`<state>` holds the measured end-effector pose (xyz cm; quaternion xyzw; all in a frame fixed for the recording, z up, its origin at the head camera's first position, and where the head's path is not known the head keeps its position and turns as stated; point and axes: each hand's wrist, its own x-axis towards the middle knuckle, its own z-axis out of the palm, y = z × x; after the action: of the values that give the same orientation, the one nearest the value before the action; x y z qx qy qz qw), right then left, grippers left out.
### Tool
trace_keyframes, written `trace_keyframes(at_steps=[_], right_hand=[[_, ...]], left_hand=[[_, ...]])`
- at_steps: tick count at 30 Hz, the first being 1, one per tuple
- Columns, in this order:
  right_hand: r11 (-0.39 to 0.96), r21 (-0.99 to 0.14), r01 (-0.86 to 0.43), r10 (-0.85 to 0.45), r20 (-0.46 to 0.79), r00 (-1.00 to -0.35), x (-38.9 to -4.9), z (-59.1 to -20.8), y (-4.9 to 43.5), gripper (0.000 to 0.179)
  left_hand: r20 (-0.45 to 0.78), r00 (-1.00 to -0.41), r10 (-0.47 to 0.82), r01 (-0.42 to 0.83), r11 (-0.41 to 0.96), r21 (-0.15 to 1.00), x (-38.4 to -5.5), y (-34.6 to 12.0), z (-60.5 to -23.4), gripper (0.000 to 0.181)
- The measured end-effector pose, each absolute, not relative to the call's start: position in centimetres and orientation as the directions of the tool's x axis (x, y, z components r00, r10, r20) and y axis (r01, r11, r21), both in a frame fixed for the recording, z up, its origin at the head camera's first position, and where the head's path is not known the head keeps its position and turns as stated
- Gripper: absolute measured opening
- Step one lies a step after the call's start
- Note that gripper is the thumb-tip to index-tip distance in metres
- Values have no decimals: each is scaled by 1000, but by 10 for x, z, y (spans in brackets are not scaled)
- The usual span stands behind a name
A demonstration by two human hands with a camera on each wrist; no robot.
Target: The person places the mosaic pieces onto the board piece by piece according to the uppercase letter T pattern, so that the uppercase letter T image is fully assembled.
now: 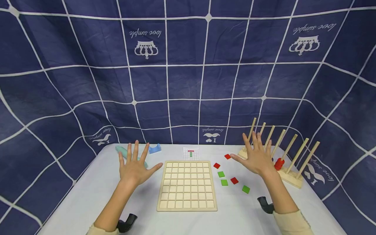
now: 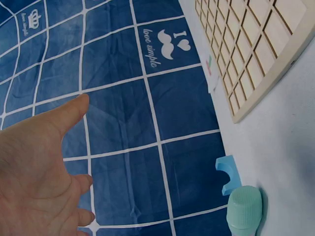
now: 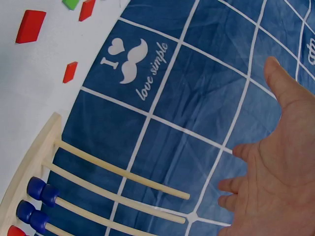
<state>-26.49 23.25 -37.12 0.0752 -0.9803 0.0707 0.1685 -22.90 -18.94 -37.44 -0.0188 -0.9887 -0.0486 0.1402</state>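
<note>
Your landmark's the grid board (image 1: pixel 187 188). Your left hand (image 1: pixel 133 171) is off its left side, your right hand (image 1: pixel 258 160) off its right; both spread, fingers well apart, holding nothing. Three red tiles (image 1: pixel 234 180) and three green tiles (image 1: pixel 224 182) lie loose right of the board, squarish, so no long axis to match. Right hand's nearer: tiles sit on its thumb side, toward the board, mostly back toward you from its fingertips.
</note>
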Motion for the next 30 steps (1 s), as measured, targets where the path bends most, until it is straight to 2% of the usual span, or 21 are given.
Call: trace_keyframes(at_steps=[9,13,21,27,30], right_hand=[[976,-115,-187,-136,351,-926,-263,-368,233,101],[966,-148,-213,-145,374,-916,-264,-368,231,96],[890,-309,-336,-149,499,-853,-266,-388,234,79],[815,-474,-333,-60,502,-863,-269,-423,241,62],[783,-544,-302,-7,478,-879,-271,-442,245,56]], left_hand=[[310,-950,35,67,993,94,-231,-191,-374,98],[340,-939,50,100,987,129,-231,-191,-374,93],[329,-944,-13,138,892,430,-227,-188,-391,78],[383,-923,-37,212,781,588,-224,-182,-424,70],[345,-938,-23,231,703,673,-225,-179,-442,68]])
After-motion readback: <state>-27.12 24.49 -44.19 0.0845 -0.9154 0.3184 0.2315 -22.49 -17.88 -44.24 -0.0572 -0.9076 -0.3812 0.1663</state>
